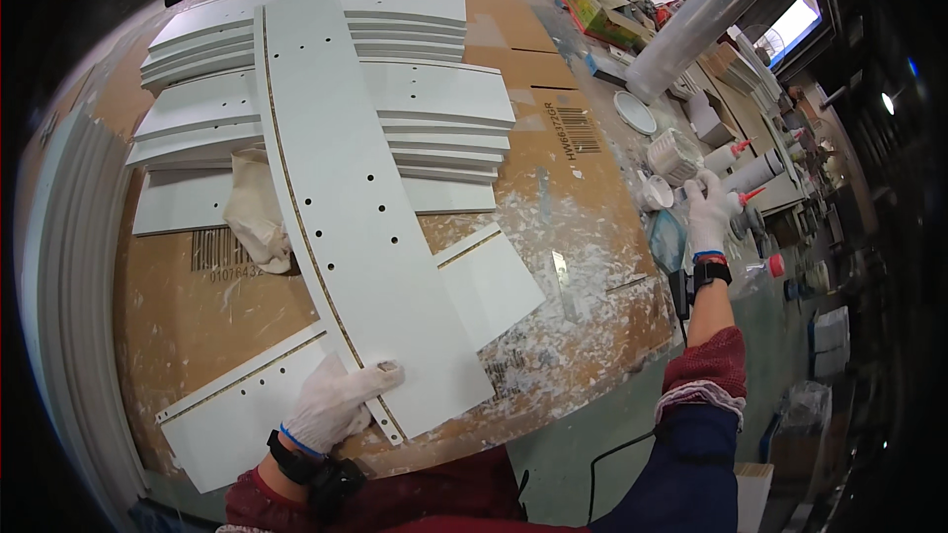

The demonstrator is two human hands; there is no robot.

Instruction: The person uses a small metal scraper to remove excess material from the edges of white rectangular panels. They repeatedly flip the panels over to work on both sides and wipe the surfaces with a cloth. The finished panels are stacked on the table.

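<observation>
A long white board [360,207] lies from upper left to lower centre across a shorter white board [296,375], the pair seemingly laid in place but not yet glued. The left hand [336,405], fingers flat and spread, presses on the joint. The right hand [707,209], centre right, is closing round a glue bottle [743,176]. Stacked panels [415,118] crowd the upper left; bare cardboard [553,266] remains centre right, near the table edge.

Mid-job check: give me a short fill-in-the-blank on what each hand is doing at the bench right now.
1. The left hand presses flat on a long ____ panel with drilled holes.
2. The right hand reaches among white squeeze bottles with ____ caps.
3. Both hands wear white ____.
4. A crumpled ____ lies left of the long panel.

Missing words: white; red; gloves; rag
</observation>
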